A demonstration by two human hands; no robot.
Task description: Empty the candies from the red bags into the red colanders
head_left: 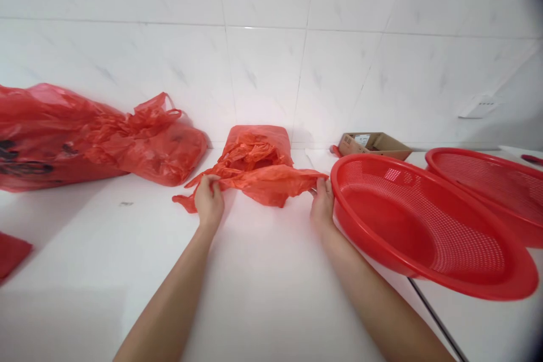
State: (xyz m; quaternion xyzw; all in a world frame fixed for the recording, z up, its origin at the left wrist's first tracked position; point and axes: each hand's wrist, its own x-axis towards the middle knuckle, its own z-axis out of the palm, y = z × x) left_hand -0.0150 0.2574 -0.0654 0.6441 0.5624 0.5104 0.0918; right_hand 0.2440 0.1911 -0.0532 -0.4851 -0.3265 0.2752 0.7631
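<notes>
A red plastic bag (pixel 271 181) is stretched sideways between my two hands above the white table. My left hand (pixel 209 198) pinches its left end, and a loose corner hangs past the fingers. The right end is gripped by my right hand (pixel 323 201), beside the rim of a red basket; a thin, shiny thing shows at these fingers, too small to identify. Behind the stretched part, the crumpled bag lies against a smooth red block-like shape (pixel 271 134) near the wall.
Full red bags (pixel 161 150) lie at the back left. Two red perforated baskets (pixel 390 226) (pixel 500 181) stand on the right. An open cardboard box (pixel 375 145) is by the wall. Something red (pixel 12 254) lies at the left edge of the white table (pixel 263 294).
</notes>
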